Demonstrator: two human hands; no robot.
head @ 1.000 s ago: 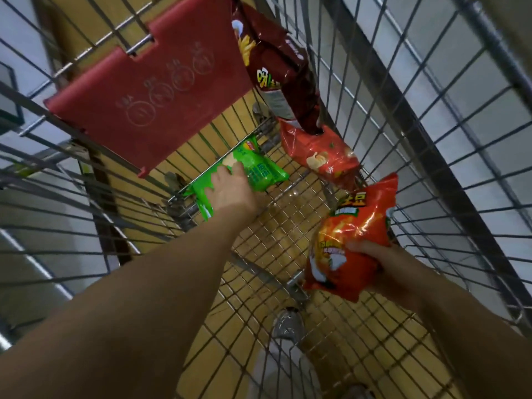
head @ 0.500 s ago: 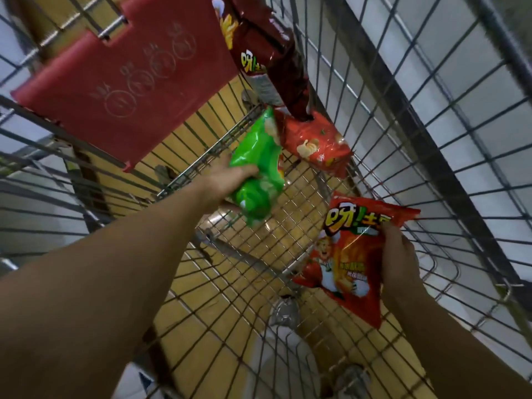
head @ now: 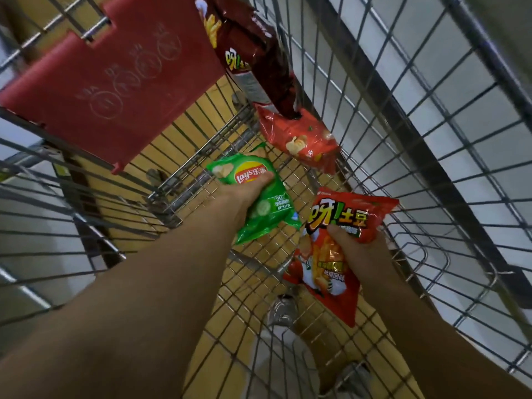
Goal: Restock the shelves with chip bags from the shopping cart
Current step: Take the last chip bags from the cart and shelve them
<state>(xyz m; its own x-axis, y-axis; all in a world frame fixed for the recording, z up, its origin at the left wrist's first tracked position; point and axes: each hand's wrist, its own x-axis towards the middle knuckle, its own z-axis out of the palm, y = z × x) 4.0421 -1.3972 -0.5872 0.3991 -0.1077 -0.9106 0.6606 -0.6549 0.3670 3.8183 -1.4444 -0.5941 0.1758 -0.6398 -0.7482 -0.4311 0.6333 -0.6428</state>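
Wire mesh fills nearly the whole view: the shopping cart (head: pixel 403 156) is seen from above, with yellowish flooring visible through its grid floor. A red plastic seat flap (head: pixel 115 82) hangs at the far left end of the basket. Just to its right, a dark maroon chip bag (head: pixel 253 53) stands on end against the cart's right wall. Its lower end touches a red chip bag (head: pixel 299 139) lying in the far corner.

Nearer, an orange-red chip bag (head: pixel 345 208) is gripped in the right hand (head: pixel 359 251). The thumb presses across the front just below the big printed lettering, and the fingers are curled out of sight behind the pack. To the left of it, a green Lay's bag (head: pixel 273 214) is tilted over the mesh in the left hand (head: pixel 244 194), whose fingers close over the bag's front just under the logo. The two held bags are near each other but apart, both inside the basket.
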